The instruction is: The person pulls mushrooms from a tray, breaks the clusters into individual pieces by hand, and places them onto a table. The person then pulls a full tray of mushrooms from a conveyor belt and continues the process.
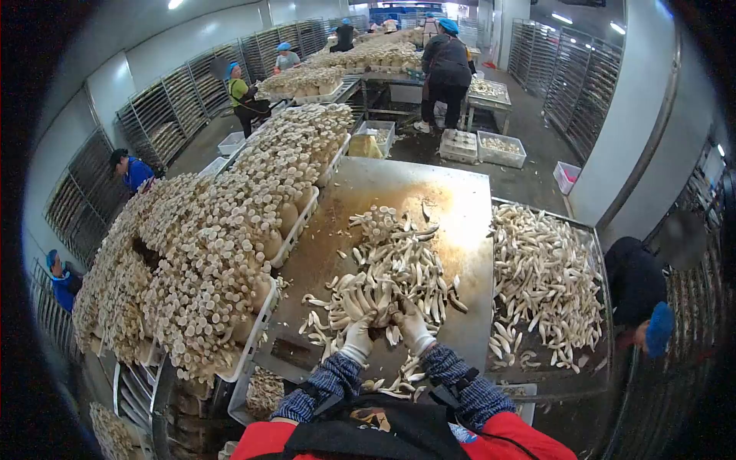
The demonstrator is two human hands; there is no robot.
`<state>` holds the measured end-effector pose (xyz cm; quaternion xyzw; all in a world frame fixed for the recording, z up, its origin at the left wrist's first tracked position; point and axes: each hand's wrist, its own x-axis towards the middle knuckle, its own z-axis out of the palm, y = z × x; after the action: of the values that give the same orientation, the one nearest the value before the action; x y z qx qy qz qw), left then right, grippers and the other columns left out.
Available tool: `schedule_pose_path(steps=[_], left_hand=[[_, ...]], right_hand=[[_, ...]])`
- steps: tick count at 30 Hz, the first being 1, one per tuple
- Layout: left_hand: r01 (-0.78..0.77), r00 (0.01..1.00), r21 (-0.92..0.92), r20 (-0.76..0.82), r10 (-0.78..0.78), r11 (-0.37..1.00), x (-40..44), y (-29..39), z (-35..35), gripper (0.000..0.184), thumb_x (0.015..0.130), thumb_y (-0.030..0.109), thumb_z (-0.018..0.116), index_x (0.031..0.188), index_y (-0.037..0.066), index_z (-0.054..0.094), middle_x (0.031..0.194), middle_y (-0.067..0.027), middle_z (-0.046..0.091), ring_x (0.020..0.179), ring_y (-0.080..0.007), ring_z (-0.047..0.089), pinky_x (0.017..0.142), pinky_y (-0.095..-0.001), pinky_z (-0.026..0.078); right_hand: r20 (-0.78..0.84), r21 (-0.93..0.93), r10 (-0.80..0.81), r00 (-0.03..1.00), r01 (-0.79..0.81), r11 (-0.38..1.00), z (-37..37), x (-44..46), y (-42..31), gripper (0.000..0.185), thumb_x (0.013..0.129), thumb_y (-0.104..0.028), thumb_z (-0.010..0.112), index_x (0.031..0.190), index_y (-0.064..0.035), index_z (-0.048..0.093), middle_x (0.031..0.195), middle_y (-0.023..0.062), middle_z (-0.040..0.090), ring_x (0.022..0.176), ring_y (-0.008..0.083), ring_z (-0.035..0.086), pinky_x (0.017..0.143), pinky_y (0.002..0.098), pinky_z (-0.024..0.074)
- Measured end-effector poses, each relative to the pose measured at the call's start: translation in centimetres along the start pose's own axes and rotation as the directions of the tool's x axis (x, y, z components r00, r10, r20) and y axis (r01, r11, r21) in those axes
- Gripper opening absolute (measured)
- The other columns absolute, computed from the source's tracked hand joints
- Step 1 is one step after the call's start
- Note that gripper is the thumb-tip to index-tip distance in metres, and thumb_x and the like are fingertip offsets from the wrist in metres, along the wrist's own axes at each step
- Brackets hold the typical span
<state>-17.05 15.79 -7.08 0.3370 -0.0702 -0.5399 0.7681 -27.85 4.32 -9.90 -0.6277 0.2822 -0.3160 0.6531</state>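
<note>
My left hand (357, 340), in a white glove, grips a cluster of mushrooms (362, 297) from its near left side. My right hand (414, 328), gloved too, is closed at the right side of the same cluster, near a dark patch between the hands. Its fingertips are partly hidden. Around and beyond both hands, loose long-stemmed mushrooms (418, 268) are heaped on a metal table (452, 188). A smaller clump of mushrooms (377, 222) lies at the far end of the heap.
Dense mushroom blocks (222, 245) stand in white trays (296, 230) along the left. To the right, a wide tray holds loose mushrooms (546, 280). A person in a blue cap (659, 330) is close on the right. Crates (502, 149) and other workers are farther back.
</note>
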Motion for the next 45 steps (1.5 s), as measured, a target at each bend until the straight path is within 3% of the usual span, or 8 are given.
schedule_pose_path(steps=[11,15,17,22,26,39,41,45], left_hand=[[-0.284,0.923,0.373,-0.141,0.357,0.883,0.7,-2.1,0.6,0.034,0.088,0.007,0.063,0.121,0.003,0.059,0.112,-0.0030,0.064,0.096,-0.0141,0.062,0.083,-0.0287,0.051],[-0.091,0.977,-0.048,-0.195,0.080,0.995,2.8,-1.7,-2.0,0.029,0.080,0.001,0.070,0.109,0.002,0.063,0.099,-0.0045,0.067,0.083,-0.0165,0.066,0.074,-0.0289,0.055],[-0.214,0.972,0.511,0.030,0.231,0.833,1.0,-1.5,-0.8,0.022,0.090,0.008,0.060,0.110,0.000,0.064,0.102,-0.0070,0.068,0.091,-0.0173,0.065,0.079,-0.0307,0.054],[-0.061,0.967,-0.076,-0.251,0.040,0.995,3.3,-2.2,-2.9,0.032,0.080,-0.001,0.069,0.112,0.002,0.062,0.099,-0.0041,0.067,0.084,-0.0159,0.065,0.077,-0.0293,0.054],[-0.101,0.976,0.576,-0.102,0.194,0.811,0.4,-1.0,-0.1,0.070,0.073,-0.017,0.064,0.136,0.003,0.043,0.129,-0.0065,0.055,0.113,-0.0166,0.056,0.094,-0.0280,0.047],[-0.009,0.985,0.160,-0.167,0.037,0.987,1.1,0.1,-4.0,0.050,0.083,0.005,0.067,0.129,0.002,0.050,0.124,-0.0072,0.058,0.105,-0.0181,0.059,0.095,-0.0309,0.045],[-0.044,0.991,0.690,-0.060,0.118,0.722,-0.9,0.7,-0.8,0.045,0.081,0.006,0.070,0.123,0.001,0.056,0.113,-0.0049,0.063,0.098,-0.0165,0.060,0.091,-0.0305,0.045],[-0.060,0.965,0.565,-0.178,0.193,0.823,0.4,0.2,-1.7,0.036,0.080,0.008,0.073,0.113,-0.001,0.060,0.103,-0.0048,0.065,0.090,-0.0132,0.060,0.076,-0.0252,0.050]], right_hand=[[-0.126,-0.548,0.012,0.992,-0.079,0.833,1.8,-3.9,-2.3,0.066,0.088,-0.030,0.063,0.139,0.0019,0.036,0.135,0.0272,0.046,0.128,0.0352,0.044,0.107,0.0386,0.0330],[-0.390,-0.448,-0.124,0.913,-0.071,0.891,2.2,-2.7,-0.7,0.046,0.086,-0.018,0.062,0.125,0.0040,0.051,0.109,0.0160,0.063,0.095,0.0220,0.060,0.084,0.0342,0.0493],[-0.068,0.322,0.252,0.965,-0.218,0.921,0.8,-1.5,-2.5,0.037,0.085,-0.015,0.065,0.114,0.0054,0.057,0.101,0.0111,0.066,0.086,0.0162,0.061,0.076,0.0300,0.0506],[-0.044,0.224,0.156,0.987,-0.142,0.964,0.3,-2.1,-1.2,0.036,0.084,-0.021,0.070,0.109,0.0037,0.059,0.090,0.0066,0.065,0.081,0.0140,0.060,0.071,0.0276,0.0498],[-0.112,0.223,0.312,0.944,-0.282,0.933,0.5,-1.9,-2.6,0.017,0.089,-0.014,0.063,0.095,0.0013,0.060,0.089,0.0096,0.064,0.077,0.0183,0.062,0.074,0.0287,0.0530],[0.009,0.321,0.377,0.926,-0.360,0.876,0.5,-3.2,-0.6,0.025,0.089,-0.022,0.062,0.104,-0.0027,0.061,0.084,0.0033,0.065,0.067,0.0108,0.060,0.055,0.0237,0.0482],[0.033,0.302,0.032,0.999,-0.041,0.952,-0.4,-1.0,9.8,0.023,0.089,-0.017,0.060,0.107,-0.0023,0.061,0.091,0.0046,0.066,0.072,0.0116,0.061,0.058,0.0249,0.0491],[0.022,0.511,0.405,0.914,-0.358,0.781,-0.1,-2.4,1.1,0.015,0.087,-0.010,0.063,0.100,-0.0043,0.062,0.089,0.0038,0.065,0.069,0.0120,0.061,0.054,0.0222,0.0487]])
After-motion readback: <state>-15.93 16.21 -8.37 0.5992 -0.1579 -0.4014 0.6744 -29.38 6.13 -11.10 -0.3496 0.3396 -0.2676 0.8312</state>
